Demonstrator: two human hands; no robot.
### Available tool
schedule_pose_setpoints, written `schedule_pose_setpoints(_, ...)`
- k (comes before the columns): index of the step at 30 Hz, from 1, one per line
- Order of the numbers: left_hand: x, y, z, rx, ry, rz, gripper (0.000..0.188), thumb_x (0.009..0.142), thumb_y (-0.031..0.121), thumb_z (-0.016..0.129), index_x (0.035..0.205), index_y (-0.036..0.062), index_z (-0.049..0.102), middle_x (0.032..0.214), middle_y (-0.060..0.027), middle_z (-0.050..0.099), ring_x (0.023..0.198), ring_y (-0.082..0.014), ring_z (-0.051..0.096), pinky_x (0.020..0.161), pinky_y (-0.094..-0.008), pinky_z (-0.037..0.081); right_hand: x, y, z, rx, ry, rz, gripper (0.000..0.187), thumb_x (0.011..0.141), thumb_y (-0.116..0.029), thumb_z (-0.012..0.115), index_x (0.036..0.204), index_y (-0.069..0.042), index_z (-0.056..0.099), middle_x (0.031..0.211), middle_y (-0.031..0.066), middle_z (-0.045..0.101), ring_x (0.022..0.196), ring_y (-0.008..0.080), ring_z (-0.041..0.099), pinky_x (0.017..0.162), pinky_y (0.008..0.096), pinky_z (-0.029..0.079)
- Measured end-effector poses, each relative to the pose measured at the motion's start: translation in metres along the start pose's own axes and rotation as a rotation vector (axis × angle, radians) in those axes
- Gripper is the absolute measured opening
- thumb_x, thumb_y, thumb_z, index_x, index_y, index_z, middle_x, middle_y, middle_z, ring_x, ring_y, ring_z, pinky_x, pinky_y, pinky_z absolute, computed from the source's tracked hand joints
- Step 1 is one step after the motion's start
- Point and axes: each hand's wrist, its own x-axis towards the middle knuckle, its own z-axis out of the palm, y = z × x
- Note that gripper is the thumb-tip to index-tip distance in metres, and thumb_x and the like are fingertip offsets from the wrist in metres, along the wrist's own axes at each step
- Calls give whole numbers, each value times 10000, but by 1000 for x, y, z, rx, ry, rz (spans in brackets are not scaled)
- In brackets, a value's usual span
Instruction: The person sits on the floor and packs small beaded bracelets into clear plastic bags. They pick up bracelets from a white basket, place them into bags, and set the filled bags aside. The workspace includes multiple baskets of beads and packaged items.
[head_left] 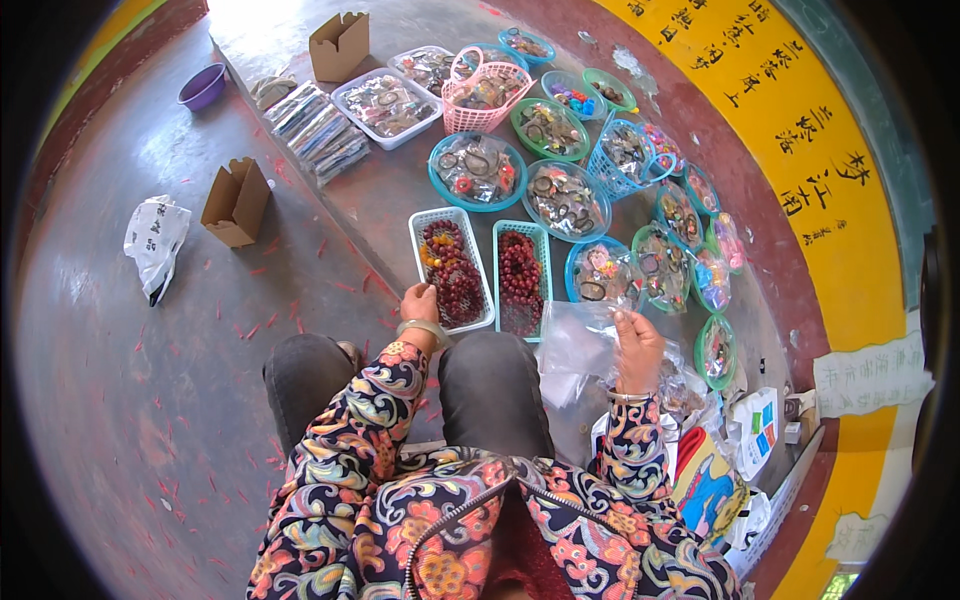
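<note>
My right hand (638,352) pinches the upper edge of a clear plastic bag (580,343), which hangs open and flat to its left. My left hand (420,304) has its fingers curled closed at the lower left side of a white basket (484,290). Whether it grips the rim or something small is hidden. Dark red bead bracelets (458,283) lie in that basket, with some yellow and orange beads at the far end. Beside it stands a pale green basket (546,262) of dark red bead strings (518,270).
Round baskets, such as a blue one (436,187) and a green one (583,150), hold bagged trinkets ahead and right. A pink handled basket (462,118) stands behind. Cardboard boxes (237,203), a white bag (157,238) and a purple basin (203,88) are left.
</note>
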Motion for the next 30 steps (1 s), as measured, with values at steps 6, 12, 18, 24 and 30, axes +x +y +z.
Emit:
schedule_pose_setpoints(6, -36, 116, -23, -554, -632, -164, 225, 848, 146, 566, 1035, 22, 578, 876, -20, 608, 758, -80, 555, 650, -199, 440, 0, -15, 3, -77, -260, -26, 173, 833, -144, 618, 928, -1, 642, 787, -36, 598, 688, 26, 487, 601, 177, 388)
schedule_pose_setpoints(12, -94, 203, -57, -252, -1066, 500, 358, 802, 120, 638, 1125, 2, 542, 1001, -14, 580, 770, -50, 522, 630, -194, 441, -11, -61, 21, -132, -629, -149, 171, 834, -87, 598, 974, 3, 631, 878, 38, 639, 813, 77, 561, 714, 217, 444)
schedule_pose_setpoints(18, -108, 220, -80, -260, -1153, 406, 245, 804, 72, 624, 1023, -11, 556, 917, -45, 592, 735, -85, 568, 601, -229, 508, -24, -106, 42, -146, -798, -236, 168, 836, -72, 590, 984, -3, 626, 874, 37, 628, 796, 70, 553, 689, 212, 439)
schedule_pose_setpoints(24, -101, 217, -97, -585, -1019, 184, 80, 837, 48, 569, 898, -4, 575, 840, -67, 616, 775, -136, 616, 657, -246, 533, -24, -114, 54, 71, -635, -115, 293, 808, -203, 638, 1028, -19, 576, 726, -34, 536, 626, 31, 464, 553, 173, 361)
schedule_pose_setpoints(30, -94, 209, -101, -768, -921, 64, 118, 862, 83, 544, 920, -8, 591, 835, -86, 627, 747, -174, 639, 652, -259, 543, -33, -87, 66, 233, -470, 49, 206, 787, -113, 658, 956, -10, 598, 778, 27, 617, 575, 55, 515, 444, 152, 359)
